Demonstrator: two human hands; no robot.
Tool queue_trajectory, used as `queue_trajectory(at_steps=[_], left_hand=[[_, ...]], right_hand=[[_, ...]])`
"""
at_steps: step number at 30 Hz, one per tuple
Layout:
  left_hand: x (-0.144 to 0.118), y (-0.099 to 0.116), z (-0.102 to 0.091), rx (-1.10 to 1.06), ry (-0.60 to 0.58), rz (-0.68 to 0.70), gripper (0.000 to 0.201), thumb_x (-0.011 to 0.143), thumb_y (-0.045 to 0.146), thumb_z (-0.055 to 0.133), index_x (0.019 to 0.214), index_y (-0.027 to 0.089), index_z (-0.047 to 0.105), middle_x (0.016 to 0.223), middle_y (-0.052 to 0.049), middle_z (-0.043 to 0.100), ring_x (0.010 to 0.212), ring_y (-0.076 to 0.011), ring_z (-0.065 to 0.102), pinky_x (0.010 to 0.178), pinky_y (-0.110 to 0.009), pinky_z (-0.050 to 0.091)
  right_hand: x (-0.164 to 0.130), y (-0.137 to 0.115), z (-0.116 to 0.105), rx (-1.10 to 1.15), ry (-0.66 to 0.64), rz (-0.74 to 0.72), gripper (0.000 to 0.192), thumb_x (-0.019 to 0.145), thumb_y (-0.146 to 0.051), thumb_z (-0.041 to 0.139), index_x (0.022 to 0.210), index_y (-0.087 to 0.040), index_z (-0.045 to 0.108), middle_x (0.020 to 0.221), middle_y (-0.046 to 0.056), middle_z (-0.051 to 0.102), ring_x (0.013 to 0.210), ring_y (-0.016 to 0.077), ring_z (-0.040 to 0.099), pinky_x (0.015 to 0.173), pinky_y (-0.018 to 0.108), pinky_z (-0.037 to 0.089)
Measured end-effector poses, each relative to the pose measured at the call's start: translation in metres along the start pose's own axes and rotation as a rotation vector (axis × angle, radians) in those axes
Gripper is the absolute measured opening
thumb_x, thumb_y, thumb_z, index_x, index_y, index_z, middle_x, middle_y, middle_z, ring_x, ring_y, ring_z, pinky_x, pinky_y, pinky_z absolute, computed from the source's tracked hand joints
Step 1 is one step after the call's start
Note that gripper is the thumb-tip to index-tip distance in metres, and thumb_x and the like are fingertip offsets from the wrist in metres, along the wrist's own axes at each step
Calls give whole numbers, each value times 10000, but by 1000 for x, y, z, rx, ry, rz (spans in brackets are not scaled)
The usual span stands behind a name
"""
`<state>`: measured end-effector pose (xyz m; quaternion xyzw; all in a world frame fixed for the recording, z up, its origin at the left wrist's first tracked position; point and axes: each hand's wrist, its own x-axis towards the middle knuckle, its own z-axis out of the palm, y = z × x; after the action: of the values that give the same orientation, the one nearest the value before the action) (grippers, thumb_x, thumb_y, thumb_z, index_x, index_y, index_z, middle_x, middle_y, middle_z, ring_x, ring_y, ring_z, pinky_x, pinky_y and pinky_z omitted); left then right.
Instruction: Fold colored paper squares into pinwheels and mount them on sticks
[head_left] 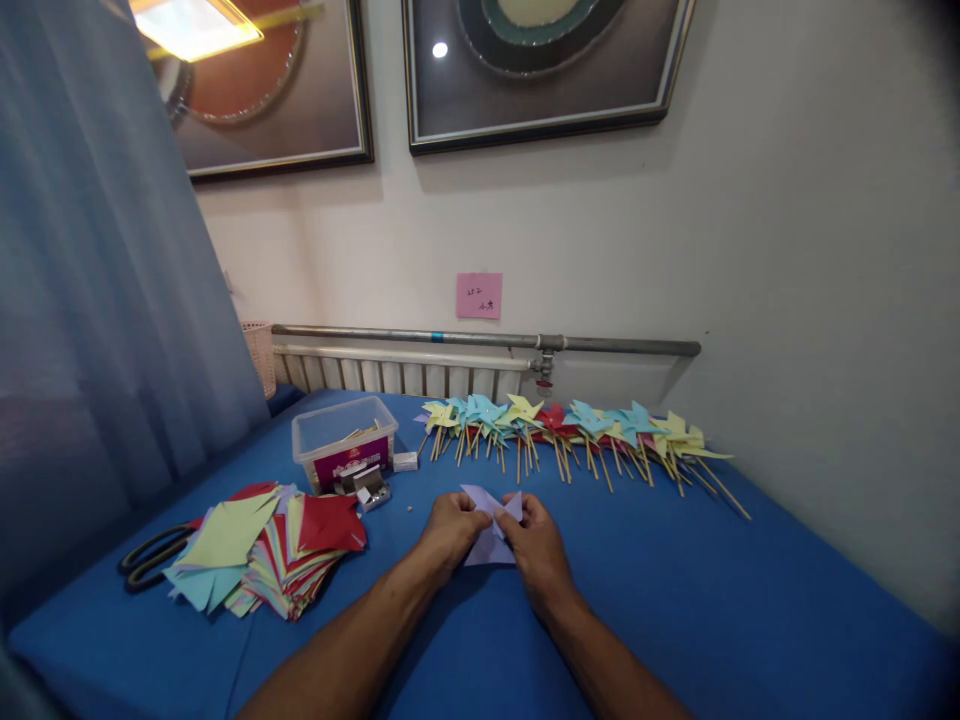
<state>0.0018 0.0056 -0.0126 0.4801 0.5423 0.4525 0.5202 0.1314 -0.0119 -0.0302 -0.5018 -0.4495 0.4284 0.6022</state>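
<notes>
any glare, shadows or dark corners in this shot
Head view: bright glare over the left picture, a small white glint on the right picture; head view: soft shadow on the wall below both; head view: upper right corner darkened.

On my feed, a pale wall (810,250) carries two dark-framed pictures (551,105), with a pink note (479,296) lower down. A grey pipe (630,346) runs along the wall above a white radiator (409,378) and a red valve handle (544,386). A blue curtain (97,300) hangs at the left beside a blue-covered table (652,590). I take the bright rectangle (196,28) at upper left for a lamp's reflection.
</notes>
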Motion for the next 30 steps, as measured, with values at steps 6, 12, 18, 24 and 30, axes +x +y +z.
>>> queue_trajectory(at_steps=[6, 12, 18, 24, 30], left_hand=[[-2, 3, -1, -67, -4, -5, 148, 651, 111, 711, 596, 157, 582, 469, 43, 521, 421, -90, 424, 450, -217, 309], [-7, 12, -2, -182, -2, -27, 184, 631, 92, 702, 556, 168, 552, 459, 42, 519, 413, -85, 423, 450, -214, 317], [-7, 12, -2, -255, -28, -22, 135, 587, 120, 697, 560, 160, 571, 473, 34, 533, 429, -85, 428, 462, -220, 321], [-6, 10, -1, -266, -42, -28, 100, 559, 135, 695, 603, 150, 606, 514, 16, 582, 459, -98, 479, 485, -227, 353], [-8, 12, -3, -227, -35, -34, 165, 556, 158, 715, 543, 169, 551, 460, 39, 523, 427, -82, 422, 463, -225, 312]], right_hand=[[0, 2, 2, 51, -22, 22, 380, 662, -472, 757, 916, -217, 635, 672, -32, 660, 580, 167, 585, 547, 266, 449], [0, 0, 3, 81, -51, 30, 443, 631, -522, 797, 895, -200, 644, 720, 12, 714, 632, 204, 649, 582, 292, 487], [-1, -3, 5, 113, -72, 29, 391, 642, -409, 796, 944, -219, 635, 781, 41, 761, 699, 249, 707, 583, 305, 510], [0, 0, 4, 93, -57, 20, 370, 649, -382, 777, 944, -219, 628, 832, 56, 776, 751, 264, 726, 618, 320, 536], [1, 2, 3, 64, -47, -9, 333, 656, -371, 755, 915, -216, 614, 774, 31, 738, 689, 231, 683, 611, 307, 515]])
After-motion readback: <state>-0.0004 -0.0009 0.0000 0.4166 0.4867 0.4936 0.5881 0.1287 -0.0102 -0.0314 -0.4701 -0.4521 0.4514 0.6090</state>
